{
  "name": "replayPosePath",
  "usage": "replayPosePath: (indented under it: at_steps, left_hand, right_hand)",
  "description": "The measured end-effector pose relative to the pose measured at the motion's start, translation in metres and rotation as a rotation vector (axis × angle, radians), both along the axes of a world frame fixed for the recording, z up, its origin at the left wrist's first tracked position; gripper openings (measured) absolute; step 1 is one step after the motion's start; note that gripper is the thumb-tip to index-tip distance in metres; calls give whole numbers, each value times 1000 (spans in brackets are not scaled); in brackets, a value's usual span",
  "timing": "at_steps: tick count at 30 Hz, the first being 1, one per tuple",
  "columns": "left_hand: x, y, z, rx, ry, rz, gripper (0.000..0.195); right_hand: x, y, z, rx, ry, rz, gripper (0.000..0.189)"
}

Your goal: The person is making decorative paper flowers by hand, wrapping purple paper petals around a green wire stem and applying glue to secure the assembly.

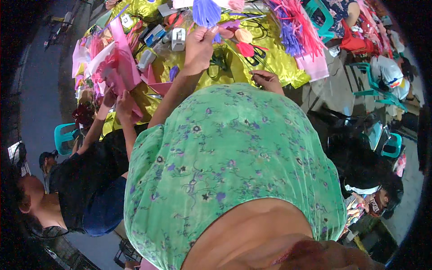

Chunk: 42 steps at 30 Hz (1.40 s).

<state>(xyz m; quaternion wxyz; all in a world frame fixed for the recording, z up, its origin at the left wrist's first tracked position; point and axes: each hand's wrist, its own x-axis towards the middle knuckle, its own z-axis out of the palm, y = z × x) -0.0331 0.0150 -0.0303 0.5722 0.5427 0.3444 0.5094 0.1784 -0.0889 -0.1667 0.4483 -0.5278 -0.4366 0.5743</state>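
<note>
My left hand (199,45) pinches the base of a purple crepe-paper flower (206,14), its fringed petals pointing away from me over the table. A thin green wire stem (240,55) slants from near that flower toward my right hand (268,81), whose fingertips are closed on its lower end close to my body. Between the hands lie a red paper flower (245,49), a peach one (243,35) and black-handled scissors (256,55). A dark green bundle (218,60), too shaded to identify, sits below my left wrist.
A yellow cloth (283,69) covers the table. Tape dispensers (178,39) stand left of my left hand. Pink and purple paper fringe (295,33) lies at right. On the left, a co-worker's hands (125,104) hold a pink-wrapped bouquet (113,67). Teal chairs (366,81) stand at right.
</note>
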Motion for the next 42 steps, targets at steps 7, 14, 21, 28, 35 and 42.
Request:
replayPosePath:
  at_steps: [7,14,21,28,35,42]
  left_hand:
    - [0,-2,-25,-29,-230,11,20]
    - [2,-11,-36,-74,-348,-132,20]
    - [5,-10,-29,-53,-432,-38,19]
    - [-6,-12,-49,-216,-411,112,13]
    - [-10,-19,-55,-156,-283,178,12]
    - [-20,-29,-64,-210,-619,143,9]
  right_hand:
    - [-11,12,26,-32,124,67,19]
    - [-32,36,61,67,193,150,21]
    - [-52,53,72,139,269,146,29]
    - [-65,44,71,251,206,99,24]
    - [-57,42,59,71,-77,125,25]
    - [-46,35,33,41,-56,163,24]
